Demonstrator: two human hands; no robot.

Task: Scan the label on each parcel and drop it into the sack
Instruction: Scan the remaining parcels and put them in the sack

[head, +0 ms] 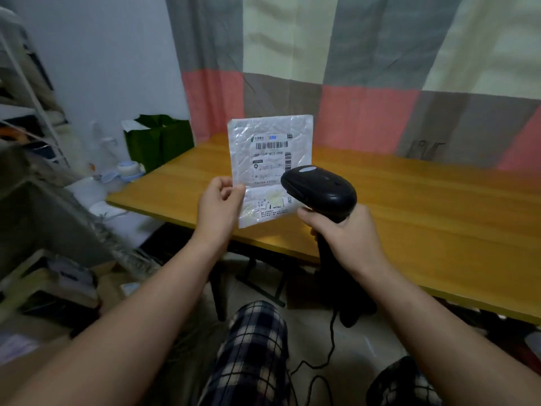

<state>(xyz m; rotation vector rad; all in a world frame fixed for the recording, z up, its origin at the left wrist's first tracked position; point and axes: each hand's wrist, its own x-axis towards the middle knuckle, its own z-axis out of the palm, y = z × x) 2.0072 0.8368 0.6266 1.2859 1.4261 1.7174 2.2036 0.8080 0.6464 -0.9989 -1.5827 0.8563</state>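
My left hand (220,206) pinches the lower left edge of a flat white plastic parcel (269,159) and holds it upright over the near edge of the wooden table (424,206). The parcel's shipping label with barcodes faces me. My right hand (342,232) grips the handle of a black barcode scanner (319,187), whose head sits just right of the label's lower part and covers a corner of it. A green sack (159,140) stands open at the table's far left corner.
A cable (330,347) runs down from the scanner to the floor between my knees. Shelves and clutter (44,186) fill the left side. A patterned curtain (351,68) hangs behind the table. Small white and blue items (128,171) lie by the sack.
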